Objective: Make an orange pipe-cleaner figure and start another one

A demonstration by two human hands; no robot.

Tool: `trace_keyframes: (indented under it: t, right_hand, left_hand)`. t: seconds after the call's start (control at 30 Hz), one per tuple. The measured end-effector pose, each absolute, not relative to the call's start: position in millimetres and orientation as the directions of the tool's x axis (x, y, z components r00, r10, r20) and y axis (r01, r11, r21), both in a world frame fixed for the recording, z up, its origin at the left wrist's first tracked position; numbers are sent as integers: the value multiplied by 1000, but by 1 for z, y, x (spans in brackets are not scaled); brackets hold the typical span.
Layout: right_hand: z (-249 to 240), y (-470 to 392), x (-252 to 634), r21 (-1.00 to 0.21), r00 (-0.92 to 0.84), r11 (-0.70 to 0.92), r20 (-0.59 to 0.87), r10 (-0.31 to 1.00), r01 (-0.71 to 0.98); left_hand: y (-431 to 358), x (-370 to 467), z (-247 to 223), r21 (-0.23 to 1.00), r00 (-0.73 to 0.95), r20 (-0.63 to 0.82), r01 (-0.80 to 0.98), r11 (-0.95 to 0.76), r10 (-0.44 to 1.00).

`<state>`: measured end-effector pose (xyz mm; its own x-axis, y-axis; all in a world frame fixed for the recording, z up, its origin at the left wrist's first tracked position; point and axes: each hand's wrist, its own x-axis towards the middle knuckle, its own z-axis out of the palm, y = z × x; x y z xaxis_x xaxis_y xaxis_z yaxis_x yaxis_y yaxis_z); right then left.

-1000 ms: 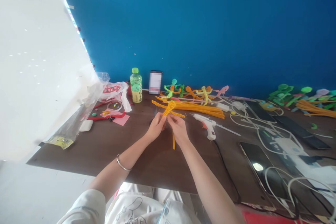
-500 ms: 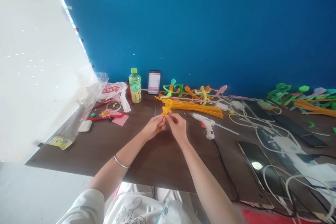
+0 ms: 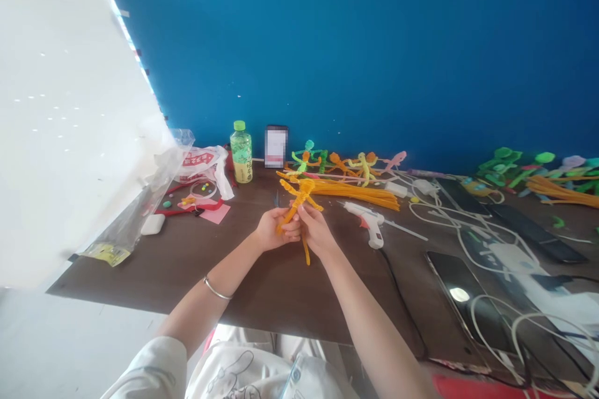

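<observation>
Between my hands, above the dark table [image 3: 224, 287], is an orange pipe-cleaner figure [image 3: 304, 190] with a round head, two arms spread and legs hanging down. My left hand [image 3: 275, 229] is closed around one leg and the lower body. With thumb and fingers, my right hand [image 3: 317, 229] pinches the body from the other side; the other leg dangles below between the hands. Just behind the figure lies a bundle of orange pipe cleaners [image 3: 355, 193].
A glue gun [image 3: 371, 224] lies right of my hands, its cord trailing forward. A green-capped bottle [image 3: 242, 156] and a propped phone [image 3: 276, 146] stand behind. Finished-looking pipe-cleaner figures [image 3: 364, 167] line the wall. Cables and a dark phone [image 3: 463, 293] cover the right; plastic bags [image 3: 201, 165] lie left.
The orange figure has turned in my hands, so its arms now spread sideways and its legs show below. My left fingers have wrapped further round it.
</observation>
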<state>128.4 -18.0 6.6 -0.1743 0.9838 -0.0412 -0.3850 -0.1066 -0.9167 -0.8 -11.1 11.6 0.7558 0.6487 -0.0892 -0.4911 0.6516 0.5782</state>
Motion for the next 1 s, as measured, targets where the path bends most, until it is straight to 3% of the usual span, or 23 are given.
trace_keyframes:
  t: [0.1, 0.27, 0.4, 0.53, 0.63, 0.77, 1.0]
  right_hand:
    - [3, -14, 128, -923, -91, -59, -26, 996, -381]
    - [1, -12, 127, -935, 93, -3, -38, 995, -354]
    - [0, -14, 126, -965, 169, -29, -75, 983, -260]
    - [1, -16, 126, -978, 138, 5, -25, 990, -209]
    - [1, -16, 128, -988, 160, 33, 9, 987, -149]
    - [2, -14, 132, -991, 98, 81, 71, 993, -107]
    - [3, -11, 134, -973, 59, 198, 206, 977, 120]
  left_hand:
    - [-8, 1, 8, 713, 632, -102, -492, 500, 768]
    - [-6, 4, 3, 930, 233, -30, -351, 112, 972]
    - [-10, 5, 2, 987, 184, 160, -55, -153, 970]
    - [-15, 4, 3, 925, 238, 276, 196, -324, 931]
    - [-12, 4, 4, 933, 246, 256, 190, -305, 935]
    - [-7, 6, 3, 990, 275, 125, -97, -102, 953]
    - [-6, 3, 5, 892, 370, -3, -419, 170, 929]
